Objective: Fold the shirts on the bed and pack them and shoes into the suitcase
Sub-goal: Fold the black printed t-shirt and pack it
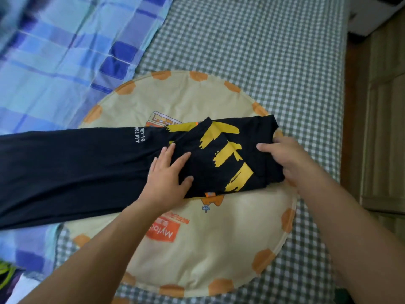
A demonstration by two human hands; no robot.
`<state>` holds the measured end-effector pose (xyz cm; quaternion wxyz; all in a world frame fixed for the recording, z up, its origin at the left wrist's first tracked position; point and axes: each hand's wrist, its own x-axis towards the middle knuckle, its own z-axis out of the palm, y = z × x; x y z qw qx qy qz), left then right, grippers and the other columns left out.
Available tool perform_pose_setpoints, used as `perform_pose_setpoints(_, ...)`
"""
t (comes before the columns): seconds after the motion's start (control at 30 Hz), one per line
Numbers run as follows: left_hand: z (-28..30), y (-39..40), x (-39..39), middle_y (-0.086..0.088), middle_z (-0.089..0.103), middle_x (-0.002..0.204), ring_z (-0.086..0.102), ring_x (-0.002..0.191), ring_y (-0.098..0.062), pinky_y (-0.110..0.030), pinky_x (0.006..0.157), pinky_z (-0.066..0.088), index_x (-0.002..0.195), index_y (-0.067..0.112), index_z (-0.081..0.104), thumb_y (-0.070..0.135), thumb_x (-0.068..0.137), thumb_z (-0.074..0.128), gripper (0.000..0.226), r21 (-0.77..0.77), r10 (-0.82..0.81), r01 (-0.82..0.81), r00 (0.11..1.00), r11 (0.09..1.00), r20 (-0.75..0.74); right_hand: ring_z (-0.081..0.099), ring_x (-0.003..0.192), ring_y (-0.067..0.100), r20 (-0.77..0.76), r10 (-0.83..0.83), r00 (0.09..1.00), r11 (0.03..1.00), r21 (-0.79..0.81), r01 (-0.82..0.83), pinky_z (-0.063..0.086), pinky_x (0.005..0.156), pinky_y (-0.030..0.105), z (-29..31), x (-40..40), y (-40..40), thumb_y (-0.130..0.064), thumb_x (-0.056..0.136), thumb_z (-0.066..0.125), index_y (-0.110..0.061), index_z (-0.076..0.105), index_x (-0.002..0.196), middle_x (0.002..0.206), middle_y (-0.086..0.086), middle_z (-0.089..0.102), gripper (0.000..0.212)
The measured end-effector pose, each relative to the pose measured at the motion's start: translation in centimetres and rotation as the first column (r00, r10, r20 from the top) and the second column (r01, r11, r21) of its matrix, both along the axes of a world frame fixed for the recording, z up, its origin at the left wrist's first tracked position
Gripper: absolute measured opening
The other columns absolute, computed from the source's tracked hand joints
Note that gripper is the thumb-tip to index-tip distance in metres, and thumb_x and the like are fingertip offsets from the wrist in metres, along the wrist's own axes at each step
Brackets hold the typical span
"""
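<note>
Head view: black shirt with yellow print is lying mid-frame across a round yellow cushion on the checked bed. Left hand is pressing it flat, fingers straight. Right hand is grasping the folded right edge.

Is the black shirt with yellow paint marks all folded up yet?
Only partly. The black shirt with yellow marks has its right end doubled over under both hands, the left hand and right hand, while its left part lies stretched flat.
</note>
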<state>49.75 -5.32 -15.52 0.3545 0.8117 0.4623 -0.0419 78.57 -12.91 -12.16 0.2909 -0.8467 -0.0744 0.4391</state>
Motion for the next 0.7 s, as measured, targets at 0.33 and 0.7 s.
perform_pose_setpoints(0.33,4.0,2.2,-20.4,-0.015,0.058,0.136,0.050,0.129,-0.028,-0.037,0.113,0.035,0.137,0.010,0.060,0.006,0.090,0.063,0.048,0.092,0.561,-0.590,0.797,0.802,0.223,0.063,0.113,0.024,0.273,0.539,0.797,0.821,0.039,-0.569,0.051,0.098,0.040,4.7,-18.3,8.1,-0.037,0.079,0.076,-0.021,0.051,0.140,0.126,-0.001,0.065,0.068)
perform_pose_setpoints(0.7,1.2,1.1,-22.8,-0.014,0.052,0.144,0.041,0.136,-0.036,-0.051,0.112,0.040,0.138,0.015,0.062,0.031,0.087,0.051,0.055,0.270,0.222,-0.253,0.965,0.929,0.140,0.036,0.137,0.034,0.841,0.488,0.235,0.714,-0.228,-0.662,0.034,0.112,0.050,-1.9,-19.3,9.5,-0.042,0.102,0.045,-0.015,0.049,0.145,0.148,0.010,0.044,0.051)
